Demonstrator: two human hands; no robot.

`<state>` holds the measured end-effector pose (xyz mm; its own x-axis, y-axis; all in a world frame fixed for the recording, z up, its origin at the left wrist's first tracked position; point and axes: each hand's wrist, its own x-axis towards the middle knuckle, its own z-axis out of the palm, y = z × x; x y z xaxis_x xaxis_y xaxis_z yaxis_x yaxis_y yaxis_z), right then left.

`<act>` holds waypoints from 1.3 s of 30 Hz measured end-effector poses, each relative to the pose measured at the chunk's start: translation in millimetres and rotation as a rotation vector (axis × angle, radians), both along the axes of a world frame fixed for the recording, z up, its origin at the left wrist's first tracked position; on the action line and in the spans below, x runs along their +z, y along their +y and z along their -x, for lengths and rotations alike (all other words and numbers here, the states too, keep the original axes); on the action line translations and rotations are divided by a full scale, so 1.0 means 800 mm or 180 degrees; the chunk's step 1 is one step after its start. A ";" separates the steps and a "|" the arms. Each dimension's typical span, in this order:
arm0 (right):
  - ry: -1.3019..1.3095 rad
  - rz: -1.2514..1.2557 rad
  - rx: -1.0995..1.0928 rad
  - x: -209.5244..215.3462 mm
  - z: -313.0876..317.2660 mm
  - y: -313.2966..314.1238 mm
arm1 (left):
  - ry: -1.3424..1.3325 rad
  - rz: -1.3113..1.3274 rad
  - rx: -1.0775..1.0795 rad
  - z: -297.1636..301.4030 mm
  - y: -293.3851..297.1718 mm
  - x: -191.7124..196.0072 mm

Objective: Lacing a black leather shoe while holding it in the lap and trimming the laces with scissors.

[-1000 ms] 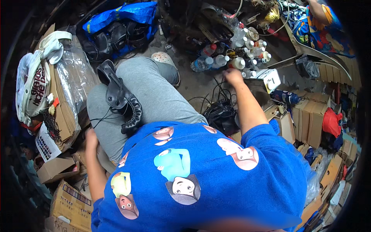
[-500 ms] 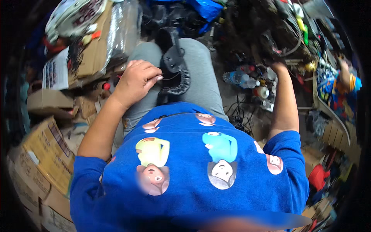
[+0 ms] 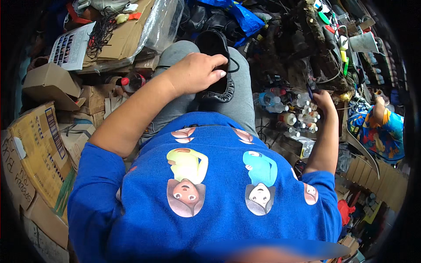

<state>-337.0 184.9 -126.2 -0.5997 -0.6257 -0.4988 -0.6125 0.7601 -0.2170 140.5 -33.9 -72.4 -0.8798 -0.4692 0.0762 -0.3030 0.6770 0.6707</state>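
A black shoe (image 3: 215, 94) with a gathered, wrinkled edge lies across my lap, its opening facing up. My left hand (image 3: 195, 74) reaches over it, thumb and forefinger closed at the rim on the far side from my wrist. A thin black strap or cord (image 3: 237, 65) loops out beside those fingertips. Out to the right, my right hand (image 3: 324, 101) is closed round a slim dark tool (image 3: 312, 83); its kind is too dim to make out. Several plastic bottles (image 3: 287, 118) stand just left of that hand.
Flattened cardboard under clear plastic (image 3: 164, 26) lies at the far left, with an open cardboard box (image 3: 50, 85) nearer. Past my knees is a blue plastic bag (image 3: 250, 22). At the right, a person in colourful clothing (image 3: 381, 136) is near a curved pale strip (image 3: 362, 149).
My left hand has moved right and over the shoe, from holding a thin thread beside it. The shoe has turned opening-up. My right hand has drawn back slightly, showing the dark tool.
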 end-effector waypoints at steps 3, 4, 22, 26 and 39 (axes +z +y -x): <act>-0.1765 0.1232 -0.0797 0.054 -0.077 0.065 | -0.0453 -0.0542 -0.0281 0.002 -0.010 0.009; -0.2015 0.1192 -0.1042 0.067 -0.105 0.074 | -0.0549 -0.0571 -0.0240 0.002 -0.013 0.012; -0.3887 0.0660 -0.0054 0.085 -0.372 -0.028 | -0.0901 -0.0750 -0.0684 -0.005 -0.013 0.029; -0.3800 0.0932 -0.0197 0.075 -0.383 -0.042 | -0.0863 -0.0810 -0.0630 -0.009 -0.009 0.029; -0.3390 0.0926 0.0088 0.057 -0.382 -0.051 | -0.0519 -0.0155 -0.0737 -0.016 -0.007 0.006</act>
